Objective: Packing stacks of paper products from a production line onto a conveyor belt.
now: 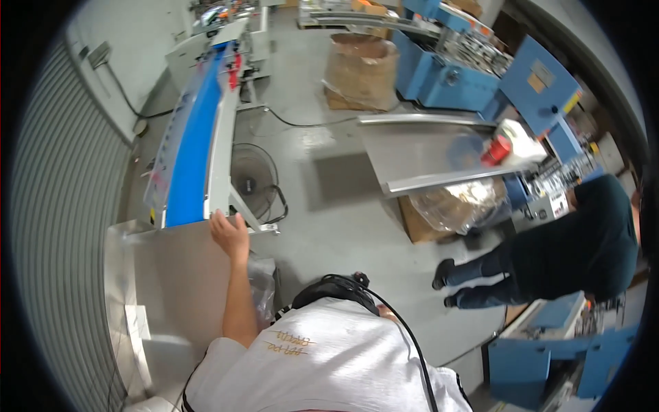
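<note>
My left hand (230,237) rests at the near end of the conveyor's pale side rail (218,151), where the blue belt (191,154) meets a metal table (182,275). Its thumb and fingers are spread, and nothing shows in them. Only a small part of my right hand (387,313) appears, low beside my body; its fingers are hidden. The belt runs away from me, with a clear guard (171,144) along its left side. A white strip (137,323) lies on the metal table's left part.
A floor fan (250,175) stands right of the conveyor. Further right are a metal tray table (439,151) with a red container (495,150), a large carton (360,72) and blue machines (456,86). A person in dark clothes (570,240) stands at right. Cables cross the floor.
</note>
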Available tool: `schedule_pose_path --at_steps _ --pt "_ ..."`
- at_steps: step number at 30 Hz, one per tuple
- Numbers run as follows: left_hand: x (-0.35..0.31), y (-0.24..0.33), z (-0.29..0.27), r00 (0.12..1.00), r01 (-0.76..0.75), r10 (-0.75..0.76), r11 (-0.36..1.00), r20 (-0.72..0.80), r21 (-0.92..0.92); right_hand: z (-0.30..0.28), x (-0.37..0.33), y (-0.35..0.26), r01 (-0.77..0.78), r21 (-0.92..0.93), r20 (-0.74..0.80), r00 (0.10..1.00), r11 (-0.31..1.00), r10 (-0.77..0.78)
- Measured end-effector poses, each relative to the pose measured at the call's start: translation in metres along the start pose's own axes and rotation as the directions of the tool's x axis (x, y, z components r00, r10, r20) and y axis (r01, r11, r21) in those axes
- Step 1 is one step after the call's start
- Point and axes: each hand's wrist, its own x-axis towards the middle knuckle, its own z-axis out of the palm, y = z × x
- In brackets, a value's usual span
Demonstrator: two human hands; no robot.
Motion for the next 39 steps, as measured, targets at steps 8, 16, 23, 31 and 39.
schedule_pose_path --at_steps 8,16,23,31,39 --pt "-0.01 -0.016 -0.008 0.999 0.046 -0.046 0.999 -0.015 -0.018 -0.015 0.015 -0.023 0.027 -0.117 -0.006 1.0 0.993 -0.028" --pt "-0.006 -0.011 -0.009 0.998 0.066 -0.066 0.998 0.024 -0.017 -0.024 -0.016 -0.019 -0.029 -0.096 -0.063 0.998 0.995 0.023" --pt "-0.006 -0.012 -0.008 0.997 0.069 -0.069 0.998 0.029 -0.005 -0.02 -0.014 0.0 -0.07 -0.094 -0.095 0.994 0.993 0.061" --pt "-0.007 -0.011 -0.009 0.997 0.073 -0.073 0.997 0.013 0.001 -0.06 -0.054 -0.053 -0.036 0.067 -0.06 0.997 0.997 0.04" --pt "-0.007 -0.015 -0.004 0.999 0.05 -0.05 0.999 -0.002 0.005 -0.074 -0.08 -0.071 -0.084 -0.068 0.04 0.995 0.994 0.087"
